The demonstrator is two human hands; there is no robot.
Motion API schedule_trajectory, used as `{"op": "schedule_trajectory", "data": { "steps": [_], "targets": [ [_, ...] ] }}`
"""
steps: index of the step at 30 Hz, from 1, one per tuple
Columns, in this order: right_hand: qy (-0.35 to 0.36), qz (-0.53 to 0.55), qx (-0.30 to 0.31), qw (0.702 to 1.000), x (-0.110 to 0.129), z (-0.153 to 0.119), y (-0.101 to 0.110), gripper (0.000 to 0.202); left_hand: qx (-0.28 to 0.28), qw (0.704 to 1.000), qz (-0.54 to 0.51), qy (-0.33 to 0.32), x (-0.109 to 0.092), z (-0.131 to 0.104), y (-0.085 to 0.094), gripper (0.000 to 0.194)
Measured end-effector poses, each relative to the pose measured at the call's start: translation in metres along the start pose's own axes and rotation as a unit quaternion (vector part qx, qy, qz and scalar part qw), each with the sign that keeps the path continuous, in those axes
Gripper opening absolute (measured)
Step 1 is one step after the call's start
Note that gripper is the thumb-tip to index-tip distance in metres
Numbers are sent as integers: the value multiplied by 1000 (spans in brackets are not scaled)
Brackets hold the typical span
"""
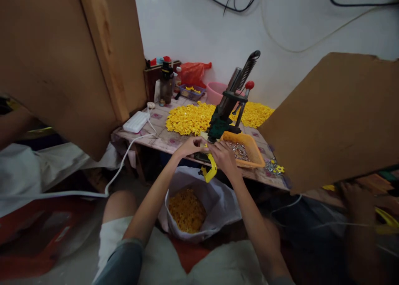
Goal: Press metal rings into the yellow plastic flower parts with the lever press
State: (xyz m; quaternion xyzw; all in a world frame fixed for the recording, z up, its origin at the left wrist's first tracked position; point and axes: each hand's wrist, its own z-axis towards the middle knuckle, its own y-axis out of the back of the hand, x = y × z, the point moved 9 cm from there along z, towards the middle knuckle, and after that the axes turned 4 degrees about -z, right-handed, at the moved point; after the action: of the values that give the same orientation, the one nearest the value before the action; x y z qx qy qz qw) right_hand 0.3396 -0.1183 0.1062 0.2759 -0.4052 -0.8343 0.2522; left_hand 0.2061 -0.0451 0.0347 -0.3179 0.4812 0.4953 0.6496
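Both hands are at the base of a dark green hand press (220, 125) on the table's front edge. My left hand (193, 146) has its thumb and fingertips pinched at a small yellow piece (205, 146). My right hand (222, 153) lies just right of it, fingers bent together under the press head; whatever they hold is hidden. A yellow curved handle (212, 168) hangs below the fingers. Right of the press stands an orange basket (258, 157) of small metal parts, and behind it lies a pile of yellow pieces (190, 118).
An open white sack (218, 212) with yellow pieces stands between the knees. Cardboard panels (336, 123) flank the table (168, 141). A white power strip (136, 122) with its cable lies left. Another person's hand (358, 197) shows at far right.
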Motion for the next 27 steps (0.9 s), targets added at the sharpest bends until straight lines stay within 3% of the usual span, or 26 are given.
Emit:
{"op": "schedule_trajectory", "data": {
  "steps": [18, 23, 27],
  "targets": [
    [-74, 27, 109, 991, 3, -6, -13, 50, 10, 996, -86, 9, 1, 3, -4, 41],
    [-74, 29, 94, 992, 5, -5, -10, 50, 6, 997, -79, -4, -1, 2, -1, 38],
    [-127, 38, 70, 989, -4, -5, -15, 44, -23, 999, -35, 1, 2, 1, 5, 40]
  ]
}}
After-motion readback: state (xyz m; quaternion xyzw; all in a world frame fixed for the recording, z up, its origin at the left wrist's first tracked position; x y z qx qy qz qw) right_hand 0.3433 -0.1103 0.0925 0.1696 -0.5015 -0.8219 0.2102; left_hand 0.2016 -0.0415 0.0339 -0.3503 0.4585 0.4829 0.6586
